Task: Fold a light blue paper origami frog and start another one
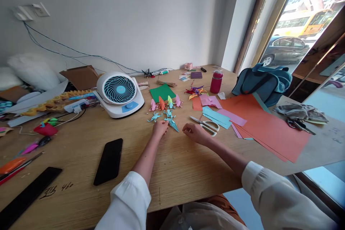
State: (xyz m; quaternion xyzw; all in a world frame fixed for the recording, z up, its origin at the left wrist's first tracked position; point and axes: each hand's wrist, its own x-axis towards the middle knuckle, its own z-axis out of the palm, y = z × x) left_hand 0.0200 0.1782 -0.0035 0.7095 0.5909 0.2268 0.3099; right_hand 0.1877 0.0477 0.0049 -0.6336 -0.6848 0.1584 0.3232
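Note:
My left hand (161, 128) pinches the edge of a light blue folded paper figure (173, 125), whose long point slants toward me on the right. Just across a small gap, my right hand (197, 133) hovers low over the table with fingers loosely bent and nothing visible in them. White-handled scissors (207, 126) lie right behind it. Beyond my left hand stand finished-looking blue paper figures (155, 116), with a row of pink, orange (161, 103) and green (170, 102) ones behind. A green paper sheet (162, 92) lies at their back.
Blue paper strips (216, 116) and large orange sheets (265, 124) cover the right side. A red bottle (216, 82) and teal bag (262, 84) stand farther back. At left are a white fan (120, 93), a black phone (108, 161) and a black bar (32, 194).

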